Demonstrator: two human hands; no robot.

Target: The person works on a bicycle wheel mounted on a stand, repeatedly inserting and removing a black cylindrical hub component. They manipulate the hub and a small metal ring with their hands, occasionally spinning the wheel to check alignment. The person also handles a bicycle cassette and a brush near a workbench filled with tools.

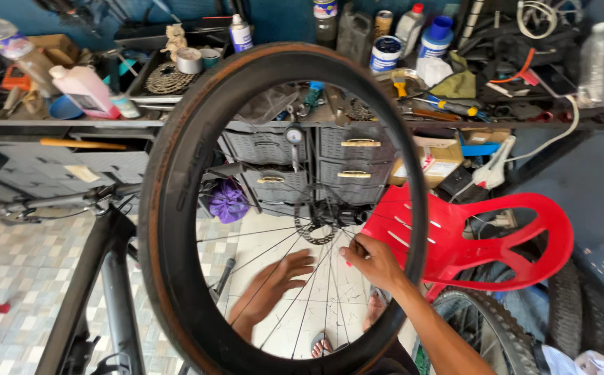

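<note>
Head view of a bicycle wheel [177,208] held upright before a cluttered bench [66,125]; all places are given relative to the wheel.

Wheel: black tyre with a tan inner band, thin spokes [281,250] running to a hub [319,219] that carries a disc rotor, seen just right of the wheel's centre. The wheel stands on edge, filling the middle of the view, so that both faces can be reached at once.

Right hand [375,260]: inside the lower right of the rim, on the near face. Its fingertips are pressed together, pinching at the spokes just below the hub; whether a small tool sits between them cannot be told.

Left hand [274,278]: behind the spokes, below and left of the hub, fingers spread and loose, blurred. It appears to steady the far face, touching or just beside the spokes; contact cannot be told.

Surroundings: a dark bike frame [107,278] left of the tyre; a red plastic chair [496,236] right of it; a knobby tyre [496,326] below right. Above the wheel, the bench holds a spray can [240,33], a pink bottle [83,90], tins and hand tools. Seen through the spokes: grey drawers [347,163], a tiled floor [10,278], and sandalled feet [323,344] at the bottom.
</note>
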